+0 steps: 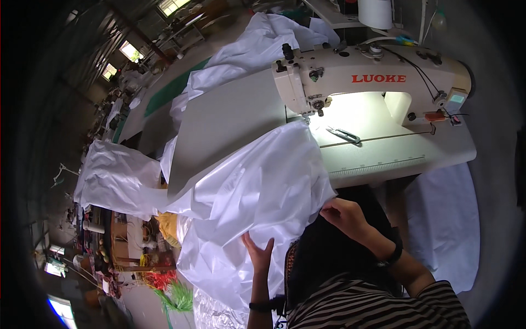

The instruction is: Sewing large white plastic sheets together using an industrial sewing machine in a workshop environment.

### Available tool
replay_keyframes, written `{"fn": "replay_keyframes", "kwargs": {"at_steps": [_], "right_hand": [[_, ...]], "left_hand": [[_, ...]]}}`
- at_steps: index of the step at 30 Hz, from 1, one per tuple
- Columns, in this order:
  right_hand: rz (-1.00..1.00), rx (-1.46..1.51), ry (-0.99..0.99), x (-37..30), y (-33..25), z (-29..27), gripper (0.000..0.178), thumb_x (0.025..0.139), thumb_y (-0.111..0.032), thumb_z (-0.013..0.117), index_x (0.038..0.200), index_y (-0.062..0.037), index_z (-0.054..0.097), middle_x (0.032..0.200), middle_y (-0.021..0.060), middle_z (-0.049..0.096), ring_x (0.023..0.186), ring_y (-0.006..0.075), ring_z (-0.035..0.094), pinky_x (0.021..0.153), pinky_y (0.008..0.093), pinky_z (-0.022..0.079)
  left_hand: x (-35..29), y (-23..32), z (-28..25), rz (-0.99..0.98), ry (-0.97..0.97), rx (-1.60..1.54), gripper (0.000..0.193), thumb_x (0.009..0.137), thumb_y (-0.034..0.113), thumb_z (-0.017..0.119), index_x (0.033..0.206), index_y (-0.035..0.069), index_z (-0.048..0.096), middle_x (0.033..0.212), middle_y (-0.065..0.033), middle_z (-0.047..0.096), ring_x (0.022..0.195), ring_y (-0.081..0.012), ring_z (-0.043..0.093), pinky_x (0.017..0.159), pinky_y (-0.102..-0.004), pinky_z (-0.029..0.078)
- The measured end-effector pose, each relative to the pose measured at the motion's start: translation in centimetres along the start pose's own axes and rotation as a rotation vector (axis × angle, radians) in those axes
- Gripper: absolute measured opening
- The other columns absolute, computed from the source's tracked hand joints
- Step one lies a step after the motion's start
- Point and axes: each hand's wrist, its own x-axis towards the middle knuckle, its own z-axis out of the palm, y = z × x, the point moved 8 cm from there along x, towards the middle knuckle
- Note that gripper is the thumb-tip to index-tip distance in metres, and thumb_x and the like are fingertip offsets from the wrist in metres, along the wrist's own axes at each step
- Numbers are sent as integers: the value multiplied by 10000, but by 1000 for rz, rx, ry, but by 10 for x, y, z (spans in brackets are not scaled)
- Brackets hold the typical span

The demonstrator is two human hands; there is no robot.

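A large sheet of shiny white fabric runs in loose folds from under the needle area of a sewing machine down over the table's front edge. Low on the drape, my left hand rests against the cloth with its thumb and fingers apart. At the fabric's right edge, close to my lap, the bent fingers of my right hand pinch the border. The fingertips there are partly hidden. Near the needle, a lamp lights the machine bed brightly.
Small thread snips lie on the machine bed to the right of the needle. More white fabric is heaped behind the table, and another white cloth hangs at the right. A white thread cone stands at the back.
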Motion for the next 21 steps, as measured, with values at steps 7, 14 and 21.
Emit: {"fn": "replay_keyframes", "kwargs": {"at_steps": [7, 14, 21], "right_hand": [[288, 168, -366, -4, 26, 64, 310, 900, -195, 702, 1146, -24, 622, 927, 95, 721, 729, 204, 703, 666, 341, 541], [45, 38, -342, -15, -28, 74, 251, 905, -259, 702, 972, -19, 677, 821, 159, 697, 741, 314, 694, 670, 374, 524], [139, 53, -235, -26, -11, 31, 236, 897, -278, 710, 891, -42, 701, 776, 103, 693, 697, 286, 680, 648, 363, 524]], "left_hand": [[9, 73, 63, 296, -72, -87, 687, 757, 160, 836, 1275, -56, 441, 1229, -274, 466, 1145, -459, 494, 935, -488, 489], [-29, 89, 51, 157, -226, -163, 407, 787, 11, 714, 1181, 30, 610, 1060, -156, 685, 1008, -318, 665, 894, -362, 499], [-67, 14, -52, -228, -363, -315, 217, 867, -6, 618, 1082, 13, 630, 813, -116, 688, 685, -242, 652, 654, -342, 505]]}}
